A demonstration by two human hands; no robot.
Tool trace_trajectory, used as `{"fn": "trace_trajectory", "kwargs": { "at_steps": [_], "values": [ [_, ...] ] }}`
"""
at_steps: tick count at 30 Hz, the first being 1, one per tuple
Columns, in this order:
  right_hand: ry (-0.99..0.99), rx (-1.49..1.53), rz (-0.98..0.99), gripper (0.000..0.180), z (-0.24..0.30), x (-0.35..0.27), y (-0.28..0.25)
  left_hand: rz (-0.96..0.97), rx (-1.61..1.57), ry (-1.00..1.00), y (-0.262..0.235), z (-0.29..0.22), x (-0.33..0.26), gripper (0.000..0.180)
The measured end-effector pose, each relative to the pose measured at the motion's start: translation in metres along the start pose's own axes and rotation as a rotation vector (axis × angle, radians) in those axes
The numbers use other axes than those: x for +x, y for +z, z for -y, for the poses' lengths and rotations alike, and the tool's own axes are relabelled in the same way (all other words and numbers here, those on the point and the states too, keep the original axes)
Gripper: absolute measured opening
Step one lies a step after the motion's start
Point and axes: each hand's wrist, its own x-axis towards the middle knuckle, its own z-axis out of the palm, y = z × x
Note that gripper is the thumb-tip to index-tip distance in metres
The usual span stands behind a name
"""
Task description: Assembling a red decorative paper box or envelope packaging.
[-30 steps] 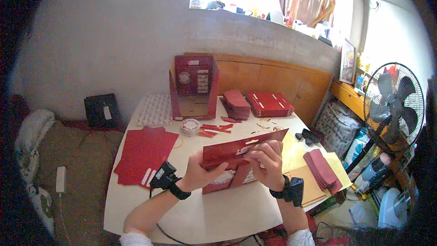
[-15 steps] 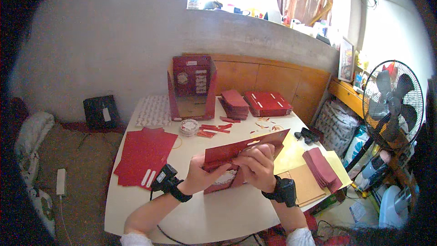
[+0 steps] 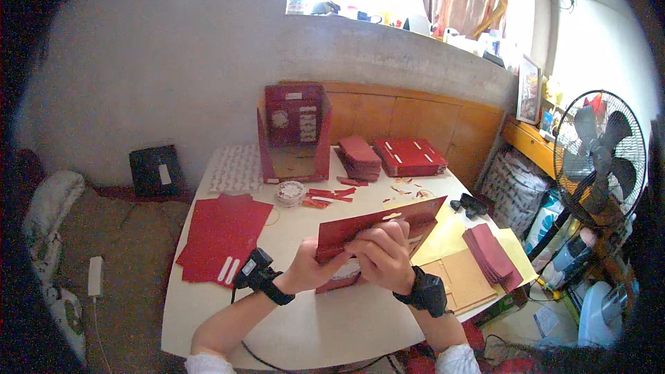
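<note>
A dark red folded card piece (image 3: 346,235) with a hang hole near its top edge is held up over the near middle of the table. My left hand (image 3: 309,267) grips its left part, thumb pressed against the near face. My right hand (image 3: 385,255) is closed on the middle of the card, fingers bent over it just below the hole. A white round patch shows on the card's lower part, partly hidden by the hands. Both wrists wear black strapped devices.
Red sheets (image 3: 225,235) lie on the white table (image 3: 277,332) at left. Behind stand an open red box (image 3: 294,156), a sticker roll (image 3: 290,194), red strips (image 3: 329,197) and red card stacks (image 3: 410,157). At right are maroon pieces (image 3: 490,255), brown cardboard (image 3: 457,284) and a fan (image 3: 597,156).
The right hand has slid slightly left along the card, closer to the left hand. The whole view has shifted a few pixels. Both hands keep hold of the card.
</note>
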Motion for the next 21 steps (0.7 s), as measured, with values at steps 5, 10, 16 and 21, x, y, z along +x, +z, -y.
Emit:
{"fn": "trace_trajectory", "kwargs": {
  "at_steps": [5,10,16,21],
  "values": [
    [-0.010,0.022,0.016,0.018,0.001,0.004,-0.003,0.013,-0.077,0.020,0.001,0.007,0.000,0.022],
    [-0.004,0.060,0.074,0.019,0.010,0.009,0.001,0.079,-0.025,-0.043,0.000,0.013,-0.008,0.032],
    [-0.007,0.051,0.049,0.021,0.010,0.006,0.004,0.032,-0.098,-0.062,0.004,0.020,-0.008,0.028],
    [-0.049,0.073,0.034,0.022,0.015,0.008,0.008,-0.068,0.022,0.083,0.009,0.008,-0.002,0.023]
  ]
}}
